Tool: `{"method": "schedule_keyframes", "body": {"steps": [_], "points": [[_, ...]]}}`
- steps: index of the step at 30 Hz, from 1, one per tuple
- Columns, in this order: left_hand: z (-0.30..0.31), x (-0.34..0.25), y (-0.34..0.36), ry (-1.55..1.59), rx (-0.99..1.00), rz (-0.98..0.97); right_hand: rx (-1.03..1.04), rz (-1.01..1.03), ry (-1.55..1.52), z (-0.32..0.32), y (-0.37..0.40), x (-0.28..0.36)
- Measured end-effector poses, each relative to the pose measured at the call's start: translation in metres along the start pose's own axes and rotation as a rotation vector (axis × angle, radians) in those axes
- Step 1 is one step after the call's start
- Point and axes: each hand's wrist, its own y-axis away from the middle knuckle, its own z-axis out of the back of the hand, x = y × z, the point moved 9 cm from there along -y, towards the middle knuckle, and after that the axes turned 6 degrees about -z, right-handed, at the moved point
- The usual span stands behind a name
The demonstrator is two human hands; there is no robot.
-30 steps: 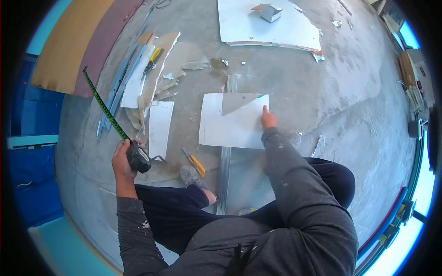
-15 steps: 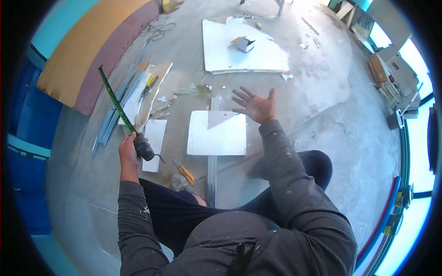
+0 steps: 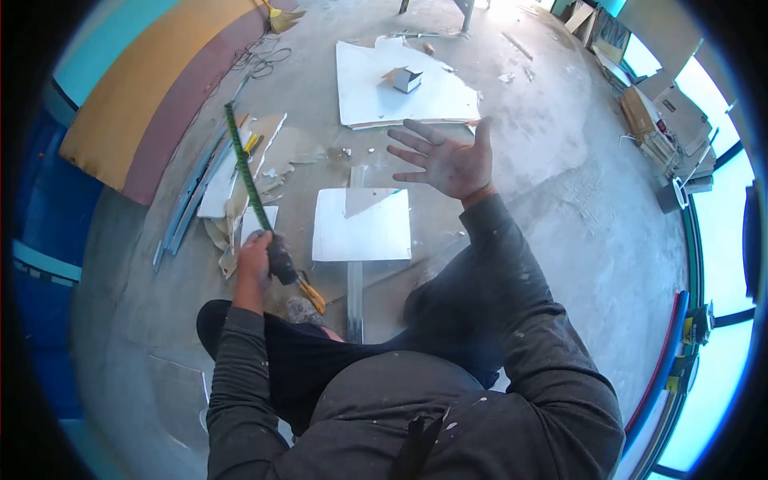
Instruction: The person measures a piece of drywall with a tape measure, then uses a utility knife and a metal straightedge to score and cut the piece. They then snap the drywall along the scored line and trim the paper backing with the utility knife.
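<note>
My left hand (image 3: 254, 260) is wrapped round a dark tape measure (image 3: 280, 260). Its green blade (image 3: 244, 164) sticks out up and slightly to the left, over the floor. My right hand (image 3: 450, 160) is raised with the palm up, its fingers spread and nothing in it. On the floor between my hands lies a white rectangular board piece (image 3: 360, 232), resting across a metal channel (image 3: 355, 300). A yellow utility knife (image 3: 311, 294) lies beside my foot, just below the tape measure's case.
A large white board (image 3: 384, 88) lies ahead with a small box (image 3: 407, 79) on it. To the left are metal strips (image 3: 192, 192), board scraps and a cable (image 3: 264, 62). A broom (image 3: 282, 18) is at the far left, stacked panels (image 3: 644, 120) at the right.
My left hand has moved right with the tape measure, now over the narrow white strip. My right hand has turned its spread palm more fully upward. The view has shifted slightly, and my legs have moved.
</note>
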Motion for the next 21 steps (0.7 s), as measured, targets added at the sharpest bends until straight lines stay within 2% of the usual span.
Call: {"method": "schedule_keyframes", "body": {"steps": [5, 21], "points": [[-0.029, 0.040, 0.010, -0.032, 0.026, 0.119, 0.054, -0.018, -0.049, 0.003, -0.006, -0.010], [-0.074, 0.041, 0.008, -0.088, 0.120, 0.193, 0.061, 0.030, -0.085, 0.011, 0.004, 0.002]]}}
